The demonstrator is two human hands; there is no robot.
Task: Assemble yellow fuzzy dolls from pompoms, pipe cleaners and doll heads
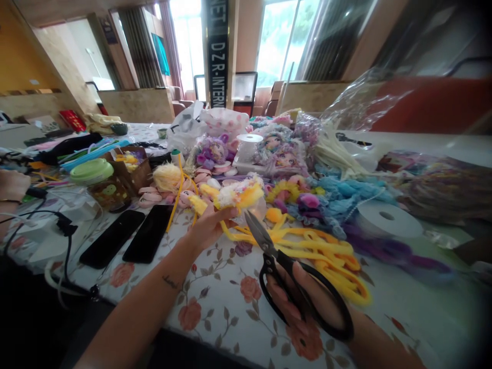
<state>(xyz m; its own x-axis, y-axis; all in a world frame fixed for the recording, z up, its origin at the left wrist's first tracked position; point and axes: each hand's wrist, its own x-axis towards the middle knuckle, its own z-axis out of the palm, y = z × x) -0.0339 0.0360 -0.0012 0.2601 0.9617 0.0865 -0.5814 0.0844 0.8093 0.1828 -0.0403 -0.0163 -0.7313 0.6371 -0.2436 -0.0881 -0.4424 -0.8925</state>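
My left hand is closed around a fluffy yellow and white plush piece, holding it up above the table with a yellow pipe cleaner trailing from it. My right hand grips black-handled scissors, fingers through the loops, blades together and pointing up toward the plush piece. Under the scissors lies a heap of yellow pipe cleaners on the floral tablecloth.
Two black phones lie to the left. A green-lidded jar, doll heads, blue and purple yarn, white tape rolls and plastic bags crowd the table. Another person's hand rests at the far left edge.
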